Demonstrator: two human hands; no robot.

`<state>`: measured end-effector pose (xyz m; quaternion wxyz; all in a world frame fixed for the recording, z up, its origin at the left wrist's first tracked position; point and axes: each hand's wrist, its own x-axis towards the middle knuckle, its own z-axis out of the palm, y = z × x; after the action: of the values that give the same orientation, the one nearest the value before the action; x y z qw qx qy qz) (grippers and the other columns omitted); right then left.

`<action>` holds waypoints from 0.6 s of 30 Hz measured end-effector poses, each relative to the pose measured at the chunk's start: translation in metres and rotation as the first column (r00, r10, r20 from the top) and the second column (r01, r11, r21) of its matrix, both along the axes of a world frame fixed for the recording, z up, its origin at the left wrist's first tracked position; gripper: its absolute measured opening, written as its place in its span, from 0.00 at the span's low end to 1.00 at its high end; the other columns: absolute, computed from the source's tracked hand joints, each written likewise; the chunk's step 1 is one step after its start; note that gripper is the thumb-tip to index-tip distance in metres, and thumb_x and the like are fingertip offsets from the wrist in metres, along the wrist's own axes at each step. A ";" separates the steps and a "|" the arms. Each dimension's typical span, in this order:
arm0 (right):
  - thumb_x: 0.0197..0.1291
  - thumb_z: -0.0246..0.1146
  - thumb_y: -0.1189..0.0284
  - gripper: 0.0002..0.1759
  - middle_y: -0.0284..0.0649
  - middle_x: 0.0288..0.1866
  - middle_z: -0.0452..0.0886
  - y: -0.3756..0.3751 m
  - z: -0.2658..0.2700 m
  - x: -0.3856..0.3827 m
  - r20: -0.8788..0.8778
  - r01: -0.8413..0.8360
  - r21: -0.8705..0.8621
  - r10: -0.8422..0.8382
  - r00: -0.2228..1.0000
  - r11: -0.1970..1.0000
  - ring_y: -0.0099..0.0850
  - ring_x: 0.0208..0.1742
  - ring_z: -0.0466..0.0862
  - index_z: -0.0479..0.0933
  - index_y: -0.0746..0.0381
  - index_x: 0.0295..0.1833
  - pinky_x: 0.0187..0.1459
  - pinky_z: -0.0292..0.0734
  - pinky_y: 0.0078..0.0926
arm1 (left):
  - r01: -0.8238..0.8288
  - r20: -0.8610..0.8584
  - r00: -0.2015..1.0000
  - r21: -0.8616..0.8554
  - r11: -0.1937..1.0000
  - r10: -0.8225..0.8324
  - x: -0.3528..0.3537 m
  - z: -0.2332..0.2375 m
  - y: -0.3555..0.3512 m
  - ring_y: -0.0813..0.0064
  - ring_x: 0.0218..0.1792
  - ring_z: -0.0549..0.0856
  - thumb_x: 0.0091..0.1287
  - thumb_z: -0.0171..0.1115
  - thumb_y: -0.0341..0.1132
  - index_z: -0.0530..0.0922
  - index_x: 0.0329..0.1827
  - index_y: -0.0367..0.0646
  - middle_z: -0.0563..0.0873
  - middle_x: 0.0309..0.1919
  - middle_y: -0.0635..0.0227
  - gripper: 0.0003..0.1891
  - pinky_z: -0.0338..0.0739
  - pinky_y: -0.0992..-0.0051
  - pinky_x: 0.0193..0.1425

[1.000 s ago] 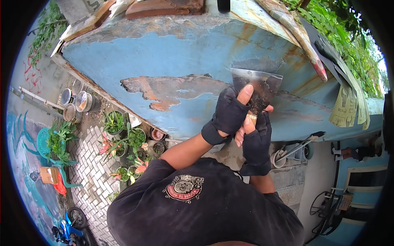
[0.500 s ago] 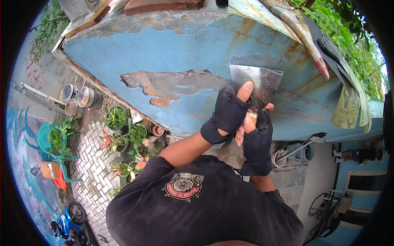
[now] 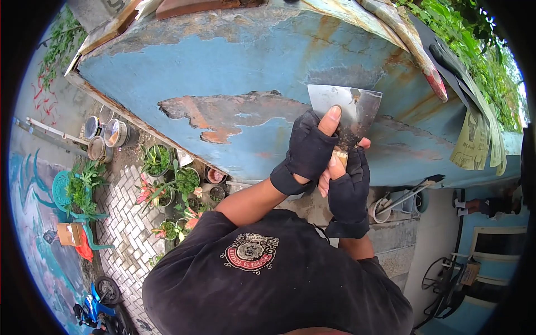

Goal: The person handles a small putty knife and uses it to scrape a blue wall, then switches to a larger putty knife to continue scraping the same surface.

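Note:
A wide-bladed putty knife (image 3: 365, 111) with a pale handle is held upright in front of a blue painted surface (image 3: 223, 67). Dark crumbs and smears cover part of its metal blade. My left hand (image 3: 312, 145), in a black fingerless glove, grips the blade's lower side, its thumb pressed on the metal face. Just below, my right hand (image 3: 349, 190), gloved the same way, is closed around the handle. Behind the blade, the blue paint shows rust stains and a dull grey scuff. To the left lies a bare peeled patch (image 3: 223, 111) with ragged edges.
Potted plants (image 3: 187, 181) and buckets (image 3: 116, 133) stand below on the left, beside white paving (image 3: 120, 206). Sandpaper sheets (image 3: 472, 142) hang at the right. A bucket holding tools (image 3: 381, 211) is below them. Farther right are a person (image 3: 486, 207) and a bicycle (image 3: 446, 279).
The putty knife has tilted a little, so its blade looks brighter and shows more of its face. Both hands keep their grip, and the view has shifted slightly.

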<state>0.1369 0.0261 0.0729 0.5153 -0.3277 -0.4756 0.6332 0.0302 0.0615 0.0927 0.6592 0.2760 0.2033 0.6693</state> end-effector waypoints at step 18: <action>0.71 0.55 0.74 0.09 0.32 0.27 0.71 0.007 -0.001 0.002 0.141 0.012 0.109 -0.028 0.990 0.994 0.19 0.20 0.69 0.70 0.62 0.53 0.20 0.66 0.19 | -0.017 0.009 1.000 0.048 0.999 0.017 -0.001 -0.001 0.004 0.63 0.37 0.89 0.75 0.54 0.46 0.77 0.53 0.31 0.87 0.40 0.56 0.22 0.84 0.69 0.38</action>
<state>0.1388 0.0330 0.0719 0.5031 -0.3486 -0.5412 0.5765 0.0295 0.0652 0.0918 0.6476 0.2871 0.1869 0.6807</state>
